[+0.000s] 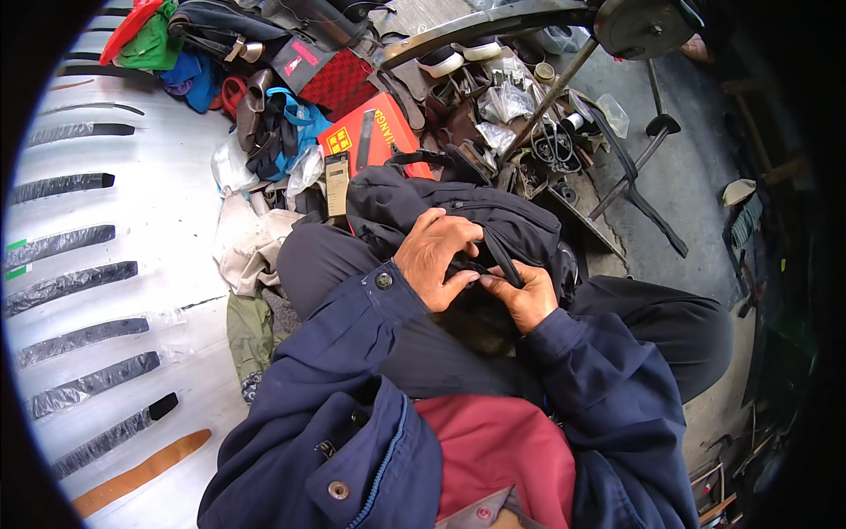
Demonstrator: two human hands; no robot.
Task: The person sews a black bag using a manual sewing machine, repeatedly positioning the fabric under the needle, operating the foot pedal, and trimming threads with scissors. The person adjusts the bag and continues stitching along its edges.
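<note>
A black backpack (513, 210) with a zipped front rests against my lap between my bent knees. A narrow black strap (499, 250) loops up from it and runs between my hands. With its fingers curled over the strap's upper end, my left hand (435, 256) is closed on it. Lower down, my right hand (531, 300) pinches the strap between thumb and fingers. My two thumb tips nearly meet. What lies under my left fingers is hidden.
Wrapped dark strips (72, 286) and a brown strip (145, 472) lie on a pale surface at left. Ahead sit a red box (374, 132), a blue bag (304, 119) and cluttered tools and plastic bags. A metal stand (564, 79) with a wheel rises at upper right.
</note>
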